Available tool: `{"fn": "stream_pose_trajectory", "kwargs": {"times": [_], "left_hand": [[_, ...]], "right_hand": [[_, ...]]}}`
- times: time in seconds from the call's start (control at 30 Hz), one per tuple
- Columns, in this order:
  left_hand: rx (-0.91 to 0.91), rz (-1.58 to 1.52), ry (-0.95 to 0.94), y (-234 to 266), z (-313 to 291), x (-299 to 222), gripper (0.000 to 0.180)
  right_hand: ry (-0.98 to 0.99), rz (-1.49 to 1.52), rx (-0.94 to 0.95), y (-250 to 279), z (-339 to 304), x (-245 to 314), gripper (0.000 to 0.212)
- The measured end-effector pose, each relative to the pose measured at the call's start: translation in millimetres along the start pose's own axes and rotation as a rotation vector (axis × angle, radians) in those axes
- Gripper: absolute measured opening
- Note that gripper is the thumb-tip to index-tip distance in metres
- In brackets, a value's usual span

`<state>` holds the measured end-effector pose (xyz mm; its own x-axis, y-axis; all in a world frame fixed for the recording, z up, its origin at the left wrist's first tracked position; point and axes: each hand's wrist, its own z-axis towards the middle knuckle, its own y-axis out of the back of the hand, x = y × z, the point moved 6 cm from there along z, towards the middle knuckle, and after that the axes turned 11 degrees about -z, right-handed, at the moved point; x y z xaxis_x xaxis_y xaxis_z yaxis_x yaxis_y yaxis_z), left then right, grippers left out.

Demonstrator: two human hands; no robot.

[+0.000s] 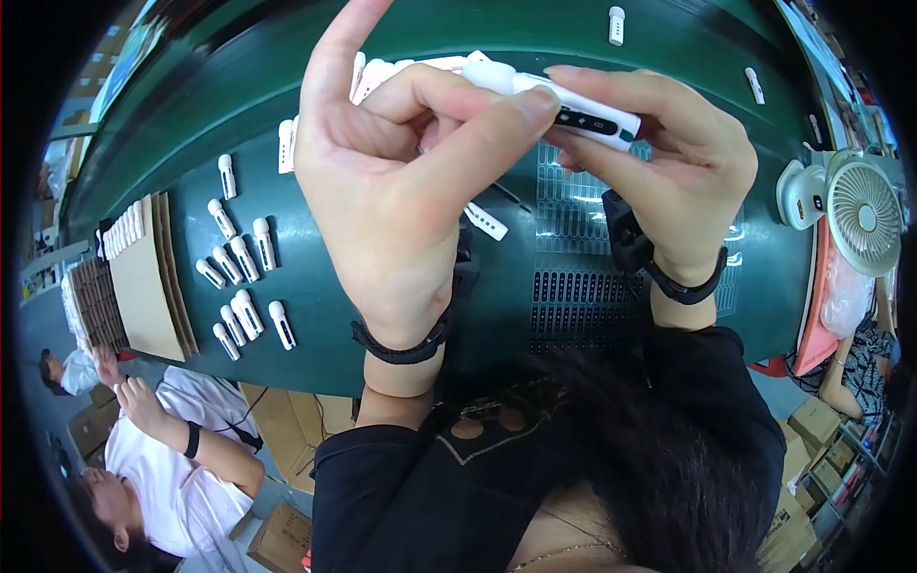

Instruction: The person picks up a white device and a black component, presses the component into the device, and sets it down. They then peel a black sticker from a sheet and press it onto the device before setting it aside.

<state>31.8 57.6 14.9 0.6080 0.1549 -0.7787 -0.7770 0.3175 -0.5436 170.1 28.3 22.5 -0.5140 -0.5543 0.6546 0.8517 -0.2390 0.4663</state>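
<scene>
Both hands hold one white wand-shaped device [564, 96] with a rounded head, tilted above the table. My left hand [387, 196] pinches it near the head, the thumb pressing on the end of a black button strip [586, 121] along its side; another finger of this hand points up and away. My right hand [683, 158] grips the far end of the body between thumb and fingers. Below the hands, a white device with small dark marks [486, 222] lies on the table. More white pieces [374, 76] are partly hidden behind my left hand.
Several similar devices [243, 258] lie at the left, beside cardboard [153, 286] with a row of more. Sheets of black strips [583, 301] and slotted clear sheets [573, 196] lie in front of me. A fan [863, 210] stands right. Co-workers [172, 458] sit on both sides.
</scene>
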Motion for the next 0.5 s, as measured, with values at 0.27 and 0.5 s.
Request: {"fn": "stream_pose_trajectory", "kwargs": {"times": [0.27, 0.5], "left_hand": [[-0.017, 0.171, -0.022, -4.1, -1.2, 2.0, 0.063], [-0.023, 0.324, -0.051, -6.2, -0.9, 2.8, 0.064]], "right_hand": [[-0.033, -0.003, 0.022, -0.8, 0.0, -2.4, 0.025], [-0.021, 0.002, 0.000, -0.5, -1.2, -2.4, 0.025]]}}
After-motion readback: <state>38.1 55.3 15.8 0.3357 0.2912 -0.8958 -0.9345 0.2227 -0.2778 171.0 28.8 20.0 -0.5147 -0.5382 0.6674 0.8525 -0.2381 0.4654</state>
